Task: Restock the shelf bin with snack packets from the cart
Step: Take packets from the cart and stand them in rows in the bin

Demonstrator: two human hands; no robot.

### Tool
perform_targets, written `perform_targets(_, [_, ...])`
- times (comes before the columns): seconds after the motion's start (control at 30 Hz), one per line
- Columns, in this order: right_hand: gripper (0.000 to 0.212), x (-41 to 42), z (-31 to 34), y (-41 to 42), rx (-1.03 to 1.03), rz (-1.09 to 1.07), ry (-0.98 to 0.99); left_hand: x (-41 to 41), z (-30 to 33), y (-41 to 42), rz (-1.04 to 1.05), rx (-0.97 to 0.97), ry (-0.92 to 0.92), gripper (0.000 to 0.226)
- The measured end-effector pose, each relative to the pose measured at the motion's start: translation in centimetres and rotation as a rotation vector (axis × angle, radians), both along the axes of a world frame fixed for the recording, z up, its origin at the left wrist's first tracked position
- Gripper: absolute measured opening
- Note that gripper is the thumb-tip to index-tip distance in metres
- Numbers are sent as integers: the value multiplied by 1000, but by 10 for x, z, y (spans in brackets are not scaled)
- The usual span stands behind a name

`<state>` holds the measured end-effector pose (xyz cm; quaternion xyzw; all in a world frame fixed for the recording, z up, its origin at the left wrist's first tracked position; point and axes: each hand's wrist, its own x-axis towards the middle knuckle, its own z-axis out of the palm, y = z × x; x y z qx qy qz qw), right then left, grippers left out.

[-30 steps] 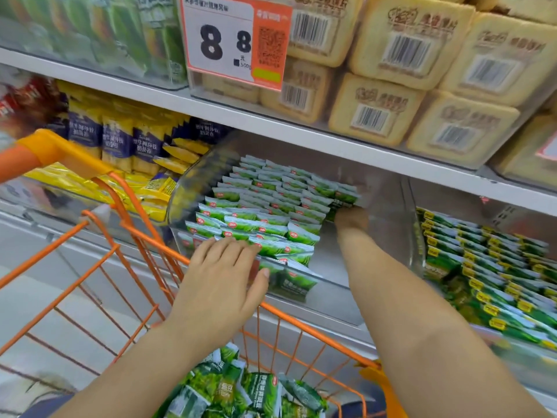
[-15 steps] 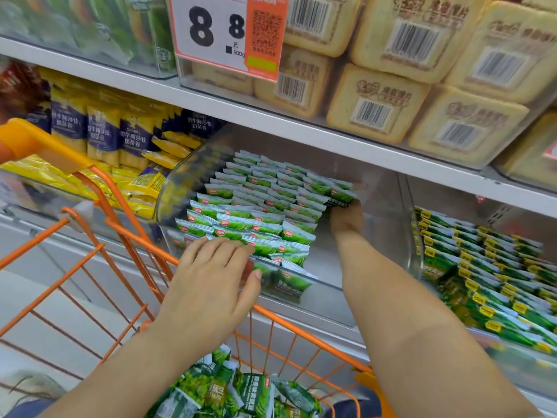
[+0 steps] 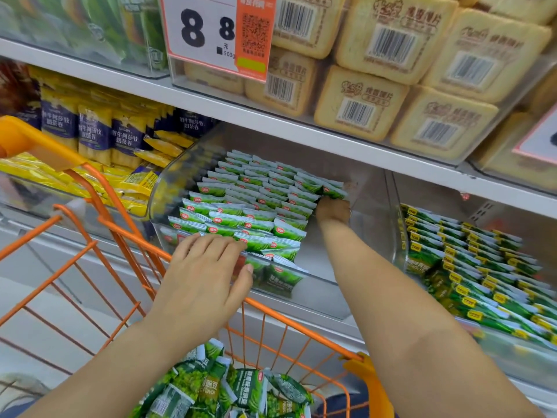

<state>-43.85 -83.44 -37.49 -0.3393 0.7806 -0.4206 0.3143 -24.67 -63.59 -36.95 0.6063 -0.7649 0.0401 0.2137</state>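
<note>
A clear plastic shelf bin on the middle shelf holds rows of small green-and-white snack packets. My left hand rests with straight fingers on the bin's front rim and the nearest packets. My right hand reaches deep into the bin and touches the right end of a back row; its fingers are hidden behind the packets. More green packets lie loose in the orange cart below my arms.
Yellow and blue snack packs fill the bin to the left. Another bin with green packets stands to the right. Wrapped cakes with barcodes and a price tag "8.8" sit on the shelf above.
My right hand has pushed a little deeper and to the right along the back packets. The left hand stays on the bin's front.
</note>
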Motion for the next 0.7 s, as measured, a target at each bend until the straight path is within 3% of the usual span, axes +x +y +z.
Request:
perform_targets(0.1, [21, -13, 11, -6, -47, 53, -222, 1, 5, -2, -8, 58, 34, 49])
perform_targets(0.17, [32, 3, 37, 25, -147, 107, -372, 2, 15, -2, -25, 166, 117, 52])
perform_targets(0.23, [27, 8, 48, 59, -223, 92, -394, 7, 34, 0, -32, 346, 344, 45])
perform_targets(0.3, [13, 14, 52, 94, -343, 185, -285, 14, 54, 6, -23, 465, 459, 41])
perform_targets(0.4, [25, 26, 53, 155, -570, 521, -126, 34, 74, 34, -79, 495, 240, 41])
perform_targets(0.5, [21, 43, 57, 210, -499, 979, -68, 60, 69, 72, -128, 641, 8, 40])
perform_targets(0.57, [6, 60, 53, 227, -265, 1345, 222, 74, 55, 93, -54, 818, -210, 40])
perform_targets(0.63, [19, 79, 37, 242, -46, 1650, 622, 88, 37, 107, 65, 929, -377, 40])
perform_targets(0.7, [30, 100, 14, 259, -7, 1829, 863, 100, 23, 114, 130, 911, -409, 38])
